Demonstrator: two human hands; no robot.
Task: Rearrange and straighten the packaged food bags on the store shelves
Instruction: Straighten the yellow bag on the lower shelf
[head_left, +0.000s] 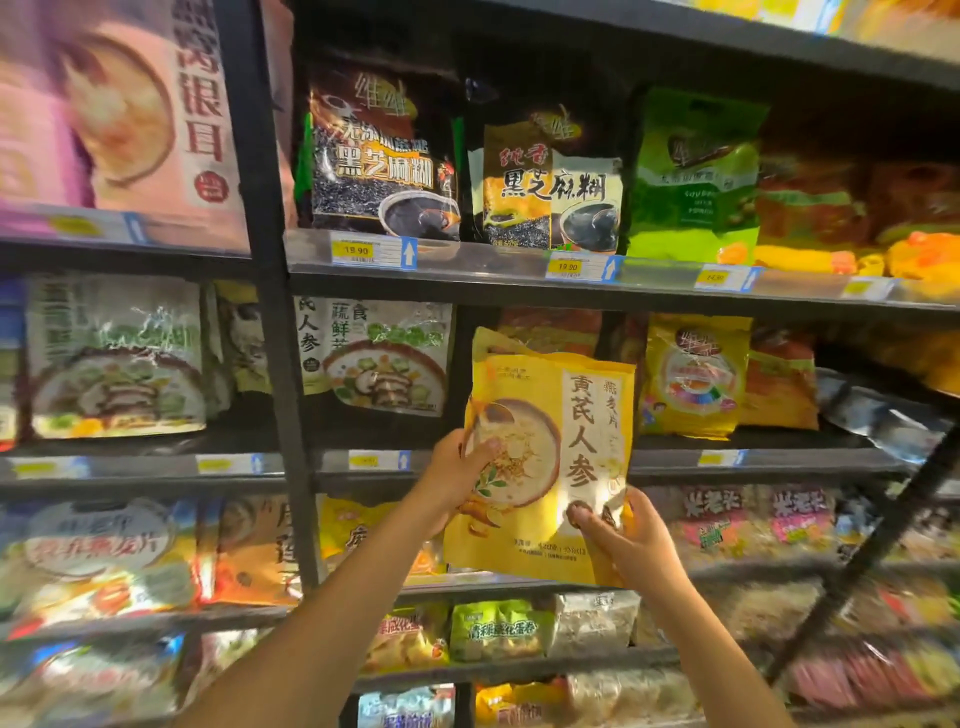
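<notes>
Shelf (753, 457) front edge behind, yellow bag (550, 457) upright but tipped slightly, long axis vertical, clear of the gap ahead; gripped by left hand (457, 478) mid-side, right hand (623, 545) nearer at lower corner.

The yellow bag (550, 457) reads 黄芪人参. Above, one dark bag (384, 150) reads 黑芝麻糊 and the next dark bag (553, 182) 纯香黑芝麻糊. Two shelf price tags (356, 251) show 19.90.

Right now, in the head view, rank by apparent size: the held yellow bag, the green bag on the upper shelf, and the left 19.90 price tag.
1. held yellow bag, though nearness to the camera inflates it
2. green bag
3. price tag
</notes>
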